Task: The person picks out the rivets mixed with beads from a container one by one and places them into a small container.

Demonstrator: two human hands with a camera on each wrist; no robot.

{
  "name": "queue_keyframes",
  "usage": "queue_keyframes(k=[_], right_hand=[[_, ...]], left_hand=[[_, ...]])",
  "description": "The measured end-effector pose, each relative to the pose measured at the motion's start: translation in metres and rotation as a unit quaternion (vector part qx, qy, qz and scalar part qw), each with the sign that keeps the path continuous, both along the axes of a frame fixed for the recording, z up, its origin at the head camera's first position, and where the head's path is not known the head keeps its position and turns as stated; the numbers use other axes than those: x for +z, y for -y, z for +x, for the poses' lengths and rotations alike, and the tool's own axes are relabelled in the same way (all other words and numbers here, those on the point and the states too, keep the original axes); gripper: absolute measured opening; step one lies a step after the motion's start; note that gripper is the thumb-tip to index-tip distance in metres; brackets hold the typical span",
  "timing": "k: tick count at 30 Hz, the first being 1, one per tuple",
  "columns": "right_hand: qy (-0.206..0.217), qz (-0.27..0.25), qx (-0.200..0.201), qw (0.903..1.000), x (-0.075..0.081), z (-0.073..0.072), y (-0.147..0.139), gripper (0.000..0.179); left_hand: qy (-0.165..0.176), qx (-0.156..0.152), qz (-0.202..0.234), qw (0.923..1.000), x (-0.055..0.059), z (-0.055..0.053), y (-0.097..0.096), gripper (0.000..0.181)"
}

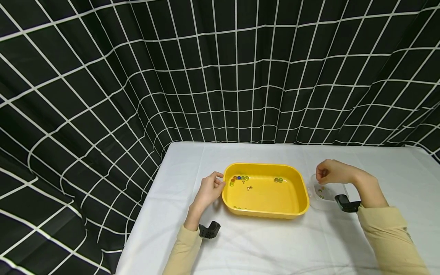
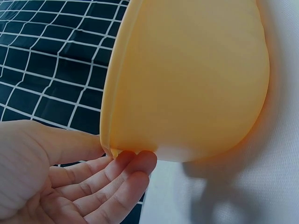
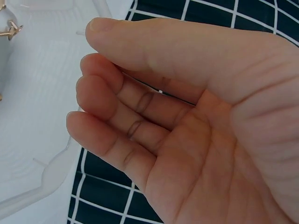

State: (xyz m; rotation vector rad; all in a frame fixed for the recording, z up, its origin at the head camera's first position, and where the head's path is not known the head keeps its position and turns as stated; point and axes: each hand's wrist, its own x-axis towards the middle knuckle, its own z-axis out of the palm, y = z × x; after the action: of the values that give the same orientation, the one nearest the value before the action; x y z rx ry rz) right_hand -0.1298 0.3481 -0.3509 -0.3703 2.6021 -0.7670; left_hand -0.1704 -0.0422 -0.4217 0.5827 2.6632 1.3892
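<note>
A yellow plastic tray (image 1: 268, 196) lies on the table, with coloured glass marbles (image 1: 239, 178) and a few small gold-coloured pins (image 1: 249, 188) inside. At its left end my left hand (image 1: 209, 189) pinches the rim. In the left wrist view, the thumb and fingertips (image 2: 147, 161) meet around the tray's lip. My right hand (image 1: 331, 172) hovers over a clear plastic container (image 1: 326, 204), fingers bent downward. Several gold pins (image 3: 11, 30) lie in that container. The right thumb hides the index fingertip, so I cannot tell whether something small is pinched there.
A white cloth covers the table (image 1: 261, 244). Behind and to the left hangs a black curtain (image 1: 220, 76) with a white grid. The clear container stands close against the tray's right end. Black wrist cameras (image 1: 210, 230) are worn on both forearms.
</note>
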Motion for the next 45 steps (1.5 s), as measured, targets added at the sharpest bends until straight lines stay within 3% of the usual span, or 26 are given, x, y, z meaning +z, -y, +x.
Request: queue_keyframes(k=[20, 45], right_hand=[[-0.027, -0.001, 0.032, 0.9991, 0.005, -0.013, 0.023, 0.008], [-0.059, -0.012, 0.083, 0.9948, -0.005, -0.033, 0.069, 0.008]], left_hand=[[-0.002, 0.003, -0.005, 1.0, -0.001, -0.001, 0.0, 0.025], [0.009, 0.005, -0.006, 0.9999, -0.001, -0.003, 0.0, 0.026]])
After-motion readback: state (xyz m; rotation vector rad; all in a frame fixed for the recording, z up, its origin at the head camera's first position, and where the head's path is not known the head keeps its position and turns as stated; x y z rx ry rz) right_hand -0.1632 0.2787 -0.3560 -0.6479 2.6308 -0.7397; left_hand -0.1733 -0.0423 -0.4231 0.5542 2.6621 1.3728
